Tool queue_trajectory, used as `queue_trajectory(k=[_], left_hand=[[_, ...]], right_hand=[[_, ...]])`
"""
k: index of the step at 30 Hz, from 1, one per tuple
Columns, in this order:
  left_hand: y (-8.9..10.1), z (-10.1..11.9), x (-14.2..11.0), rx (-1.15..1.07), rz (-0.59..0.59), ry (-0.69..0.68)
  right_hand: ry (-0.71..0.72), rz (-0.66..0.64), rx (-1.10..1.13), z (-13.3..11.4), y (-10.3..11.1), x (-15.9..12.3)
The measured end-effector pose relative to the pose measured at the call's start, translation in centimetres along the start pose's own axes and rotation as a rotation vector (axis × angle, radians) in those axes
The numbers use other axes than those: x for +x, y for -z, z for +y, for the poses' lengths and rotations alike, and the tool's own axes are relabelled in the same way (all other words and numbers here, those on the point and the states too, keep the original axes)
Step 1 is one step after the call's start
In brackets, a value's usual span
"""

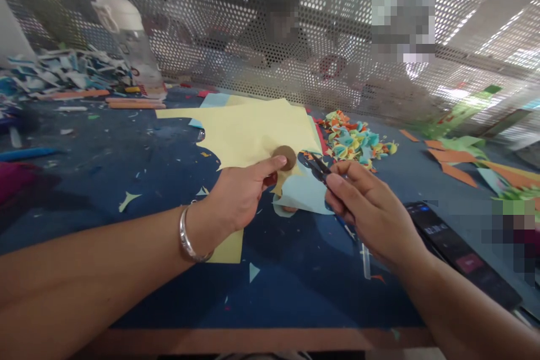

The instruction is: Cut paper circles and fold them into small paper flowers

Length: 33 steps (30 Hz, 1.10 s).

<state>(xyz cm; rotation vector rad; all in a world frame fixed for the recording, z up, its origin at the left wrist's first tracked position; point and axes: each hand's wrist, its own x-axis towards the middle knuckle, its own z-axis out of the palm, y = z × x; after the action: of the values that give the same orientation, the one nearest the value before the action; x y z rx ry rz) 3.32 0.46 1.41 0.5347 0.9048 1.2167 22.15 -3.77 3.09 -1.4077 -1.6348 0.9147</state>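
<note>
My left hand [247,188] pinches a round brown disc [288,156] against a large sheet of pale yellow paper [261,126], thumb on top. The sheet's left and lower edges have curved cut-outs. In my right hand [365,202] is a pair of small dark scissors [317,167], its blades pointing at the paper's right edge beside the disc. I cannot tell whether the blades touch the paper. Below the disc lies light blue paper [306,194], partly hidden by the yellow sheet and my hands.
Curled paper pieces [352,138] are heaped at the right back, with orange strips [453,156] beyond. A phone [459,256] lies right of my forearm. A clear bottle [137,48] stands back left near white-blue scraps [71,73]. A perforated metal screen [202,22] borders the table.
</note>
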Motion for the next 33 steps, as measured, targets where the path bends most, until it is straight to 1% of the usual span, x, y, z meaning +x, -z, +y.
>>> queue_trajectory(k=[2, 6, 9, 13, 18, 24, 30, 33], left_hand=[[-0.2, 0.1, -0.2, -0.025, -0.005, 0.009], [-0.5, 0.0, -0.9, -0.068, -0.046, 0.051], [-0.6, -0.3, -1.4, -0.098, -0.061, 0.076], [-0.8, -0.7, -1.7, -0.145, -0.091, 0.075], [-1.1, -0.9, -2.1, -0.154, -0.124, 0.028], [-1.3, -0.9, -2.3, -0.101, -0.112, -0.014], [-1.2, -1.1, -2.4, -0.096, -0.121, -0.012], [-1.0, -1.3, -2.1, -0.093, -0.135, -0.023]], right_hand=[[-0.032, 0.025, 0.040, 0.4, -0.1, 0.1], [-0.112, -0.016, 0.209, 1.0, -0.5, 0.1], [-0.132, -0.020, 0.346, 0.8, -1.0, 0.1], [-0.151, -0.015, 0.427, 0.4, -1.4, 0.0], [-0.123, -0.016, 0.424, 0.5, -1.6, 0.0], [-0.105, -0.005, 0.381, 0.5, -1.7, -0.1], [-0.076, 0.013, 0.337, 0.5, -1.6, -0.3], [-0.068, 0.001, 0.341, 0.5, -1.5, -0.2]])
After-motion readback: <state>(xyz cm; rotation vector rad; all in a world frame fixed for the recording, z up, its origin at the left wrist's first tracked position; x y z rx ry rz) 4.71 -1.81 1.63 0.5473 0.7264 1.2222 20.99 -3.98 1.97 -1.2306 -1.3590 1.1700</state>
